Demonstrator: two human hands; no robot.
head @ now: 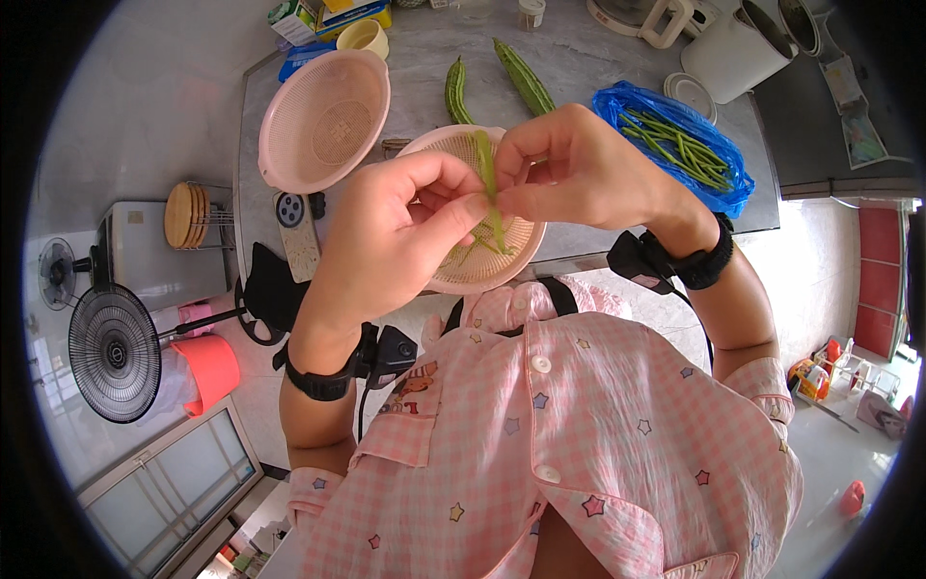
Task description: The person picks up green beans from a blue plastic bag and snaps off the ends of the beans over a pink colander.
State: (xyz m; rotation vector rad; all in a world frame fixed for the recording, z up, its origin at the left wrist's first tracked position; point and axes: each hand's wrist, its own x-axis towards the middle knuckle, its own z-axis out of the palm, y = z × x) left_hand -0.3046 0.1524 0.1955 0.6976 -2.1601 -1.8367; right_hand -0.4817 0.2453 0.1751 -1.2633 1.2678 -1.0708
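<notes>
Both hands meet over a pink plastic colander [532, 250], pinching a long, flattish green bean [489, 166] held lengthwise between the fingertips. My left hand [398, 235] grips it with thumb and forefinger from the left. From the right, my right hand [586, 174] pinches it at about its middle, its other fingers curled. Thin green strips or bits [470, 253] lie in the colander below, partly hidden by my left hand. To the right, an open blue plastic bag [738, 189] holds several slender green beans [684, 148].
Two ridge gourds [522, 72] lie beyond the colander on the grey countertop [427, 43]. A second pink colander [278, 145] stands left, near a smartphone [298, 242]. A white canister [734, 58] and round lid [691, 98] stand far right. A black fan [116, 354] is at left.
</notes>
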